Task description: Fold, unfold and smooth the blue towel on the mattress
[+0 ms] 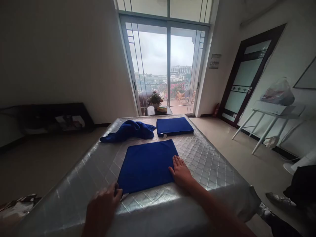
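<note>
A folded blue cloth [148,166] lies flat on the silver quilted cover [204,158] in front of me. My right hand [181,171] rests flat with its fingers stretched over the cloth's right edge. At the near left corner, the fingers of my left hand [105,202] are closed on the cloth, and a small pale tag [125,196] shows beside them. Farther back, a crumpled blue cloth [132,129] sits on the left. To its right is a neatly folded blue stack [174,126] with a white label on its near side.
Behind the covered table stands a small dark table with a potted plant [155,98], before glass sliding doors [169,65]. A white stool [269,115] bearing a box and a plastic bag [278,93] is at right. Part of another person [301,187] shows at lower right.
</note>
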{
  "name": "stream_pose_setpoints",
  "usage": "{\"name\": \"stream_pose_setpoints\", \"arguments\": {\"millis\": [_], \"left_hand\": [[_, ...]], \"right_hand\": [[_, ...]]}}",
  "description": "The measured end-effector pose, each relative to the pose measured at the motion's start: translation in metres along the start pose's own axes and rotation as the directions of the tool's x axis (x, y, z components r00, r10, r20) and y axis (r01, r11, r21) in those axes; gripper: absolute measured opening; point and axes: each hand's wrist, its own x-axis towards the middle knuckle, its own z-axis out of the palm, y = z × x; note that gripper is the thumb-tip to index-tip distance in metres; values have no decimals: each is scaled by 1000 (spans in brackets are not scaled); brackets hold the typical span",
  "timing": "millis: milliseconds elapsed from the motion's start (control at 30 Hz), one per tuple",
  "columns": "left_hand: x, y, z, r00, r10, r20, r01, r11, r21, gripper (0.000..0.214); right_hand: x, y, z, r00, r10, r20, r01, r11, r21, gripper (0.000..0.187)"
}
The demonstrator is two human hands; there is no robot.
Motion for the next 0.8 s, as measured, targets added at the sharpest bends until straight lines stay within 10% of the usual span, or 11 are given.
{"name": "stream_pose_setpoints", "arguments": {"millis": [133, 267, 433, 600, 800], "left_hand": [[5, 41, -12, 975, 189, -114, -204, 969, -140, 27], [21, 127, -22, 766, 617, -182, -641, 707, -300, 29], [50, 209, 7, 638, 753, -161, -759, 581, -295, 52], [62, 205, 46, 698, 715, -30, -692, 664, -282, 69], [61, 134, 60, 798, 602, 12, -587, 783, -205, 75]], "right_hand": [[0, 0, 2, 1000, -11, -19, 11, 1000, 13, 71], [1, 2, 4, 999, -4, -33, 3, 1000, -16, 70], [2, 8, 11, 997, -73, -34, 69, 992, -101, 66], [1, 8, 11, 996, -74, -48, 69, 992, -104, 66], [0, 0, 2, 999, 5, -40, -6, 999, -33, 67]]}}
